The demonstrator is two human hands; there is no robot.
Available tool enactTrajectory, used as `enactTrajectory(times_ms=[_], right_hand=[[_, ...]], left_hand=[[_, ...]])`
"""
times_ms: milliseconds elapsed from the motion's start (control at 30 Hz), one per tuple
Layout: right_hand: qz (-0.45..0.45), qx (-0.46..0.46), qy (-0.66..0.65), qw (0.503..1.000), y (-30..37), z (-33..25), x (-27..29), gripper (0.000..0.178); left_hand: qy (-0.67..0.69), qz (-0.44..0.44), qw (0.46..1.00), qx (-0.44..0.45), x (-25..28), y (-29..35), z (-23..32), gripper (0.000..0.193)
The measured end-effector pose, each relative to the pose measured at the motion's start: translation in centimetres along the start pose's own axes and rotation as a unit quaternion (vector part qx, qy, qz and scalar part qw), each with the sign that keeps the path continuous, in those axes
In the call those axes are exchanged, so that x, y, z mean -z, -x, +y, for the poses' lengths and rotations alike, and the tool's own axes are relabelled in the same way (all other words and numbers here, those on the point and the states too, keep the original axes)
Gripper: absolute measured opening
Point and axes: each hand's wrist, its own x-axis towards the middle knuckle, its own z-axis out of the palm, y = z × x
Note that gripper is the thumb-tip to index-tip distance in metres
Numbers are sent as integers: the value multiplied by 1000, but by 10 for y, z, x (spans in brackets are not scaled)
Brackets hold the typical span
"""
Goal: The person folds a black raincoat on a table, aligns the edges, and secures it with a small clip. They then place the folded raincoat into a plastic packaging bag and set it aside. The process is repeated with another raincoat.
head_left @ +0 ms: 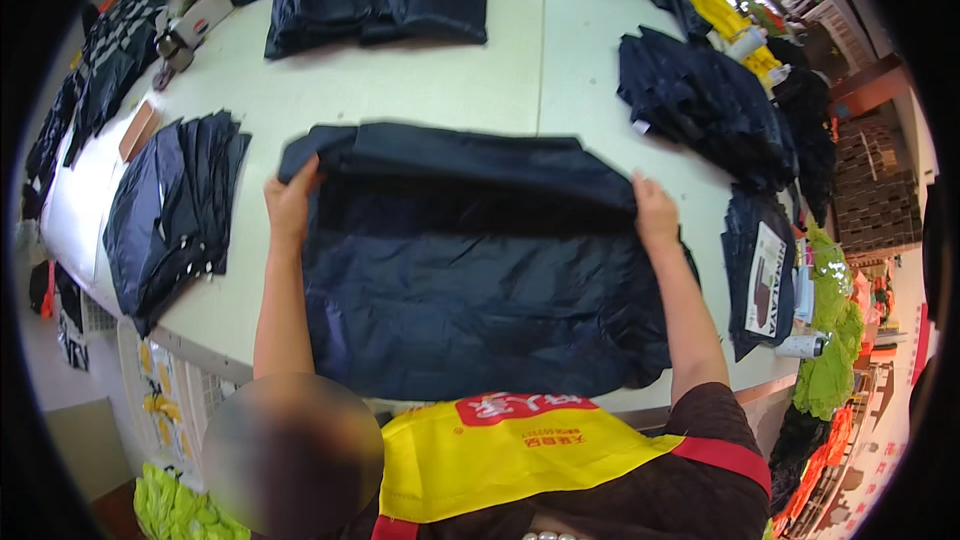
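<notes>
Fingers of both hands, left [290, 202] and right [655, 212], I see curled shut on the dark garment's [470, 290] folded edge, mid-table [400, 90].

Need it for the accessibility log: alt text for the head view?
Both hands, left hand and right hand, grip the folded far edge of a dark navy garment spread on a pale table. Stacks of dark folded garments lie around it.
</notes>
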Motion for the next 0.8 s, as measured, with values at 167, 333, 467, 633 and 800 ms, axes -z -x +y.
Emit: enactTrajectory(times_ms=[167,333,467,633,800], right_hand=[[-119,23,37,992,23,-12,-10,64],[-417,-47,22,908,-10,-33,55,68],[-199,15,-232,952,-42,-60,49,67],[-181,-80,-102,975,-25,-103,-34,82],[-217,-114,-180,953,-43,-101,-30,84]], left_hand=[[-432,-116,888,103,29,29,-38,38],[-233,-217,939,132,34,36,-2,67],[-272,-151,937,156,19,-1,12,38],[-98,12,995,-26,-14,-51,-18,22],[-590,88,796,-105,-6,-72,-82,36]])
